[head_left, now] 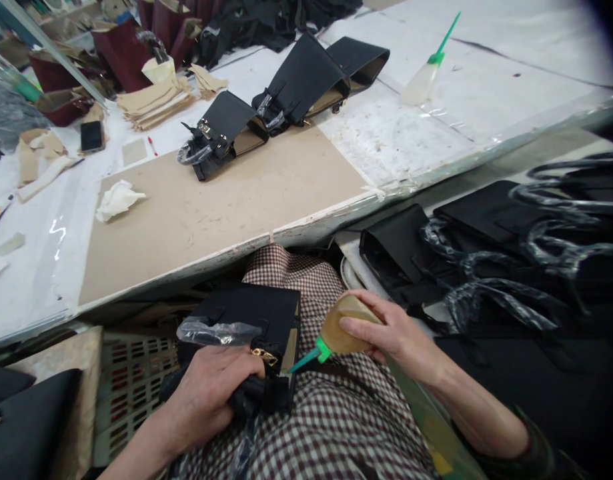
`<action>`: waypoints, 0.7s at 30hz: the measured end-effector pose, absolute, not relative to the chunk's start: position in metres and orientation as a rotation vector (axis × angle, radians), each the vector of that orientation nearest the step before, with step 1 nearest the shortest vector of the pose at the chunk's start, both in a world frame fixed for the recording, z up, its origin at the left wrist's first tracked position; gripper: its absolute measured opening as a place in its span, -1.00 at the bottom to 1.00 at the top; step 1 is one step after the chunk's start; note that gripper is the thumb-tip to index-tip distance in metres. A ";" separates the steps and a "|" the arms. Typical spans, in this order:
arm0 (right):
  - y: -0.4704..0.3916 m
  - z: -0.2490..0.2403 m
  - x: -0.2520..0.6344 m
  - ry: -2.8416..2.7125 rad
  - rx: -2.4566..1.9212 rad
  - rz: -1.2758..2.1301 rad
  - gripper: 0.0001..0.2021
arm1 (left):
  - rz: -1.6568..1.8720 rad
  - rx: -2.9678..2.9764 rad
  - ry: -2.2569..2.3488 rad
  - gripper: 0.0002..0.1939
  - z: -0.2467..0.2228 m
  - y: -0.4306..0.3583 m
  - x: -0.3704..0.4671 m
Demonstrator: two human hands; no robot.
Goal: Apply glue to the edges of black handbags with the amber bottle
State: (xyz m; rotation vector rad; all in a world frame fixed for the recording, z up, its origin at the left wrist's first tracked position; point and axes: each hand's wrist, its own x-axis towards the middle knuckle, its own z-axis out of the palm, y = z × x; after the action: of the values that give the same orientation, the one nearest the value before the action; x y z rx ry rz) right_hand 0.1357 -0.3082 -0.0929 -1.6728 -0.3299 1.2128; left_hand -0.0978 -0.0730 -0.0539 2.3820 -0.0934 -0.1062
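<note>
The person sat at the bench with a small black leather handbag [251,327] resting on a lap covered in brown-and-white checked cloth [331,427]. The left hand [209,393] was curled around the bag's lower front, fingers wrapped over the dark strap there, holding it fast. Just above that hand's knuckles lay the bag's handle, wrapped in clear plastic film [219,331], and beside the thumb sat a small gold clasp [264,357].

The right hand [391,333] was closed around a soft amber squeeze bottle of glue [341,327], fingers pressed to its side and thumb along the top. The bottle's green nozzle [306,359] pointed left from that hand, its tip meeting the open right edge of the bag.

Beyond both hands stood the worktable, topped with a bare tan board [226,207]; a crumpled white tissue [117,199] lay on it, and three more black bags [286,100] sat at its far side. Further off to the right of the right hand lay a second clear bottle with a green spout [426,73]. Close by the right wrist, finished black bags with wrapped handles [486,260] were stacked together
</note>
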 end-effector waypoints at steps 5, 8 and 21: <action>-0.320 -0.082 0.122 -0.286 -1.586 1.249 -0.51 | -0.020 2.402 -0.068 -0.63 -0.052 -0.074 -0.095; -0.326 -0.080 0.114 -0.251 -1.523 1.235 -0.51 | -0.007 2.385 -0.022 -0.69 -0.052 -0.074 -0.094; -0.334 -0.086 0.109 -0.177 -1.481 1.141 -0.53 | 0.020 2.307 0.022 -0.79 -0.053 -0.070 -0.093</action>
State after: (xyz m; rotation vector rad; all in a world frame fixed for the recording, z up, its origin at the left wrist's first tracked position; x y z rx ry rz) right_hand 0.1093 -0.3339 -0.0859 -1.4813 -0.1774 1.1409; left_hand -0.0933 -0.0698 -0.0532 2.3074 0.0219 0.0198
